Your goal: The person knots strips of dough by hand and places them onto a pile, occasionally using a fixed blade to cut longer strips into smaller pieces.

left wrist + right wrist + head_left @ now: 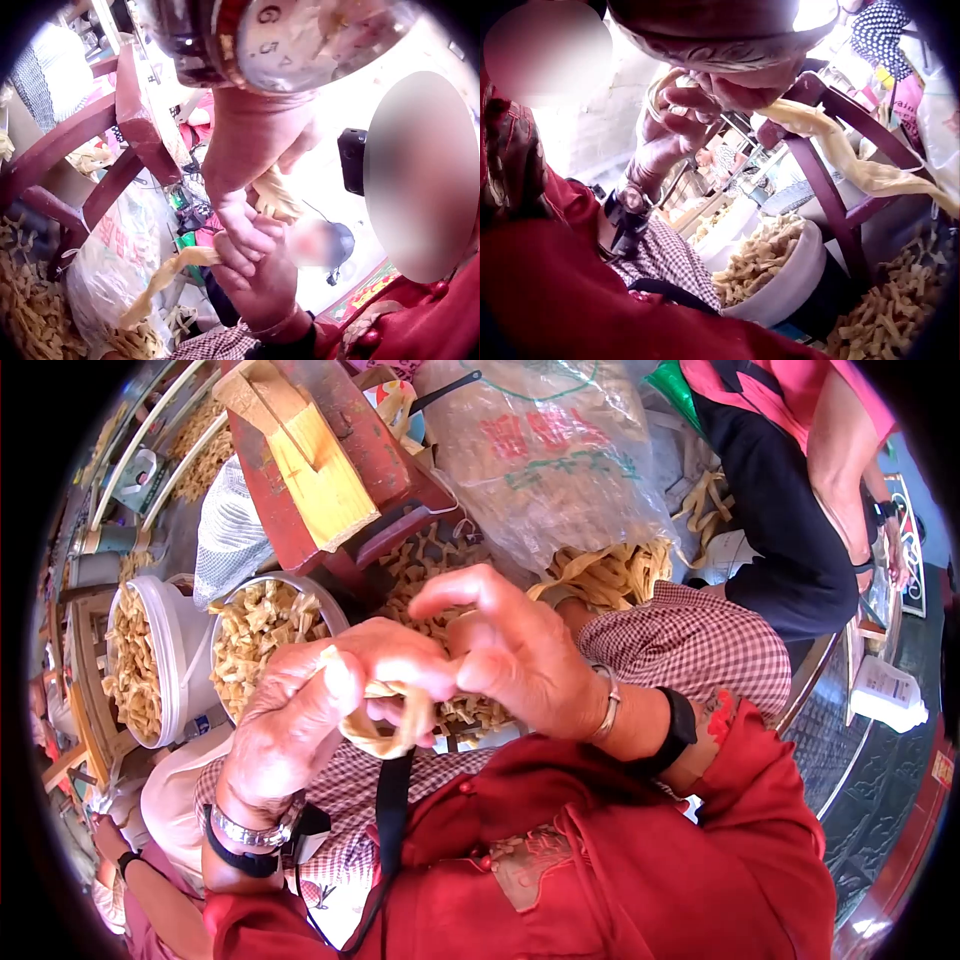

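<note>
My left hand [290, 705] and right hand [535, 670] meet in front of the red shirt, working one soft, pale yellow strip [388, 738] that looks like bean curd skin. Around the left fingers the strip makes a loop, pinched by the thumb. The right hand's thumb and fingers are bent close against the left fingertips. In the left wrist view a length of the strip [169, 277] hangs from the right fingers. A long flat tail of the strip [840, 146] stretches away from the right hand in the right wrist view.
Two white buckets [172, 660] full of short knotted pieces stand at the left. A red wooden bench [350, 420] carries a yellow wooden block [320, 470]. Behind the hands lies a clear plastic sack [550, 470] with long strips [625, 575] at its mouth. Another person's leg [775, 520] is at the right.
</note>
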`<state>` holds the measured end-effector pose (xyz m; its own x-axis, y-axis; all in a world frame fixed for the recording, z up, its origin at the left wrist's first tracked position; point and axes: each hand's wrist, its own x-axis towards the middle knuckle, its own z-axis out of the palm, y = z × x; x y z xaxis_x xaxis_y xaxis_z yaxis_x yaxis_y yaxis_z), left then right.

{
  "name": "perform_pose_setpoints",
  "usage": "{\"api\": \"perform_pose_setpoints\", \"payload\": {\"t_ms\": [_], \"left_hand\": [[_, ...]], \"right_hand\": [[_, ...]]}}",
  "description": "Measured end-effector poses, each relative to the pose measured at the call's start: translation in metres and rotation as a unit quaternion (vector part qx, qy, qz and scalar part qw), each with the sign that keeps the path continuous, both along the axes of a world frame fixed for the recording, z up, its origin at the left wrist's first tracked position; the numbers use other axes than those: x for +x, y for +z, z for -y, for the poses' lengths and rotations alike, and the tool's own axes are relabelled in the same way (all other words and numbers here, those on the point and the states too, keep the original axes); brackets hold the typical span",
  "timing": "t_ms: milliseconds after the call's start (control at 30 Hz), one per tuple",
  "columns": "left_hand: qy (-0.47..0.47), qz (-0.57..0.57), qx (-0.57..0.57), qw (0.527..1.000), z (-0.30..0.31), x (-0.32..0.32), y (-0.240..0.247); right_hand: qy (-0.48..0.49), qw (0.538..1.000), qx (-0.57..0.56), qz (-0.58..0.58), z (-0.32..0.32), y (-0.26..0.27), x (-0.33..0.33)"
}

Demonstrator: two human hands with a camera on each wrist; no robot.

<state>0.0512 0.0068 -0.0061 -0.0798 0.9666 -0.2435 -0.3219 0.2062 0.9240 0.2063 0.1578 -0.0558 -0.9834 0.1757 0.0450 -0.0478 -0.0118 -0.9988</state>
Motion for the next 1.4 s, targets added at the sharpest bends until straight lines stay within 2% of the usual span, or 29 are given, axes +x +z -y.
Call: {"api": "perform_pose_setpoints", "payload": {"t_ms": [33, 67, 133, 167, 267, 367, 433, 533, 733, 800, 900, 1000, 1067, 1167, 1200, 1267, 1333, 1400], "left_hand": [[-0.001, 0.026, 0.010, 1.000, 0.000, -0.002, 0.000], [-0.002, 0.052, 0.020, 0.998, 0.000, -0.003, -0.001], [0.061, 0.066, 0.016, 0.996, -0.001, 0.002, -0.001], [0.080, 0.067, 0.015, 0.994, 0.000, 0.000, 0.000], [0.129, 0.076, 0.022, 0.988, 0.003, -0.004, -0.001], [0.150, 0.091, 0.023, 0.984, 0.004, -0.010, -0.002], [0.166, 0.092, 0.037, 0.981, 0.009, -0.022, -0.006], [0.247, 0.099, 0.035, 0.963, 0.014, -0.028, 0.001], [0.254, -0.041, -0.011, 0.966, 0.006, -0.016, 0.000], [0.246, -0.103, -0.069, 0.961, 0.008, -0.015, -0.007], [0.243, -0.102, -0.120, 0.957, 0.006, -0.013, 0.002], [0.258, -0.098, -0.129, 0.952, 0.003, -0.013, 0.004], [0.253, -0.114, -0.131, 0.952, 0.002, -0.012, -0.001], [0.246, -0.042, -0.121, 0.961, -0.004, -0.010, 0.002], [0.244, -0.015, -0.094, 0.965, -0.003, -0.012, 0.000], [0.258, 0.027, -0.054, 0.964, 0.000, -0.020, -0.002], [0.300, 0.045, -0.027, 0.953, 0.001, -0.028, 0.010], [0.317, 0.019, -0.001, 0.948, -0.004, -0.035, 0.020]], "right_hand": [[-0.142, 0.986, 0.014, -0.088, 0.009, -0.016, -0.008], [-0.114, 0.990, 0.037, -0.073, 0.005, -0.015, -0.006], [-0.060, 0.994, 0.081, -0.044, -0.005, -0.011, -0.002], [-0.086, 0.991, 0.087, -0.046, -0.003, -0.010, -0.003], [-0.085, 0.990, 0.114, -0.027, -0.008, -0.010, -0.005], [-0.090, 0.984, 0.135, -0.073, -0.007, -0.011, -0.008], [-0.105, 0.989, 0.098, -0.039, -0.009, -0.015, -0.005], [-0.105, 0.991, 0.082, -0.005, -0.011, -0.019, -0.004], [-0.121, 0.990, 0.066, -0.009, 0.001, -0.029, -0.007], [-0.120, 0.990, 0.069, -0.011, 0.000, -0.032, -0.008], [-0.054, 0.993, -0.037, 0.102, 0.000, -0.025, -0.007], [-0.025, 0.998, 0.002, 0.066, 0.004, -0.030, -0.013], [-0.011, 0.998, -0.017, 0.066, 0.008, -0.024, -0.019], [0.004, 0.996, -0.039, 0.082, 0.012, -0.011, -0.026], [0.005, 0.997, -0.003, 0.074, 0.011, -0.008, -0.028], [-0.013, 0.993, 0.114, -0.015, 0.005, -0.002, -0.032], [-0.021, 0.992, 0.119, -0.022, -0.010, 0.019, -0.038], [-0.019, 0.980, 0.193, -0.041, -0.025, 0.035, -0.048]]}}
